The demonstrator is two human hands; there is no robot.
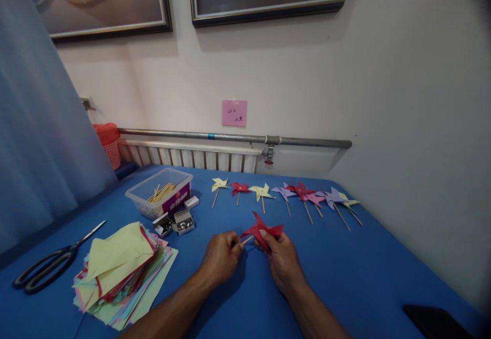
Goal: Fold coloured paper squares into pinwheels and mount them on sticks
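Observation:
A red paper pinwheel [258,224] is held between my two hands above the blue table. My right hand [283,257] is closed on its paper blades, with the thumb pressed near the centre. Its thin wooden stick [248,239] runs left into my left hand [222,254], whose fingers are pinched around it. Behind my hands lies a row of several finished-looking pinwheels in yellow, red, purple and pink, among them a yellow pinwheel [262,191] and a dark red pinwheel [301,190]. How the stick meets the blades is hidden by my fingers.
On the left are a stack of coloured paper [123,262], scissors [57,262], a plastic box [153,185] of sticks, and small open boxes [184,224] of shiny metal pins. A dark flat object [433,321] lies at the lower right. A radiator [187,156] stands behind the blue table [345,283].

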